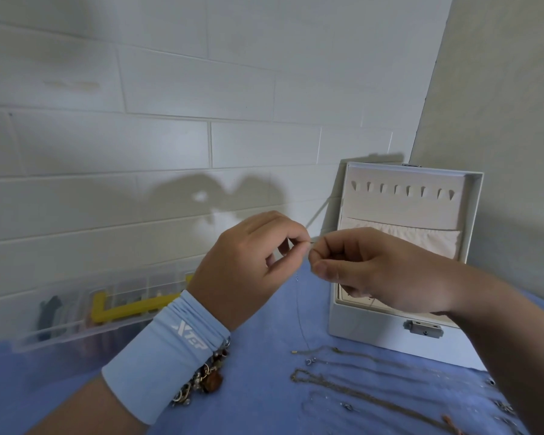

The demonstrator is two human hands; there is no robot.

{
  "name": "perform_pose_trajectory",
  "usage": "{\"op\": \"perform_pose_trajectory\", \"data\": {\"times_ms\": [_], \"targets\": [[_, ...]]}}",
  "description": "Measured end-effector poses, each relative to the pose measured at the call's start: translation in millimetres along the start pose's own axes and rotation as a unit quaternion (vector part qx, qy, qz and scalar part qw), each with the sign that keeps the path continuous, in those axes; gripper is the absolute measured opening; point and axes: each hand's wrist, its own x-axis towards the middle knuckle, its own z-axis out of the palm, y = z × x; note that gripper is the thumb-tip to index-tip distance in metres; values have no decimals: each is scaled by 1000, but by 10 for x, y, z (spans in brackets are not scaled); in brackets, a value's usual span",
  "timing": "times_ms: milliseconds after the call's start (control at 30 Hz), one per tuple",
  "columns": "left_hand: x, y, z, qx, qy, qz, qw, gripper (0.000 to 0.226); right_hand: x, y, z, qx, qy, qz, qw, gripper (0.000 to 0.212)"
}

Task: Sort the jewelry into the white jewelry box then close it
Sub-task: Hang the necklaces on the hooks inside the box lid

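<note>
Both hands are raised in front of the open white jewelry box (365,321), which stands at the right against the wall. My left hand (248,271) and my right hand (368,268) meet fingertip to fingertip and pinch the top end of a thin chain necklace (299,309). The chain hangs straight down between them to the blue cloth. The box's upright lid (405,211) shows a row of hooks and a fabric pocket. Several more chain necklaces (358,384) lie spread on the cloth in front of the box.
A clear plastic organizer case (85,312) with a yellow latch lies at the left against the white brick wall. A blue cloth (258,403) covers the table. A blue wristband and a charm bracelet (201,381) are on my left wrist.
</note>
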Motion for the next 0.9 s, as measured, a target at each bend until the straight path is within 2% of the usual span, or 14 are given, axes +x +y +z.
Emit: {"op": "perform_pose_trajectory", "data": {"times_ms": [167, 267, 400, 467, 667, 900], "targets": [[2, -8, -9, -13, -12, -11, 1000, 11, 22, 7, -47, 23, 100, -26, 994, 10], [7, -25, -18, 24, -24, 31, 999, 10, 9, 19, -84, 34, 132, -63, 989, 7], [1, -32, -11, 53, -22, 75, 996, 20, 3, 10, -105, 41, 131, -117, 984, 5], [-1, -32, -8, 53, -22, 81, 995, 25, 4, 12, -105, 30, 132, -137, 981, 10], [-19, -44, 5, 63, -3, 87, 994, 20, -1, 13, -119, 23, 129, -142, 981, 5], [-36, -23, -12, 109, 21, 133, 985, 15, -36, -45, -129, 41, 127, -123, 983, 9]]}}
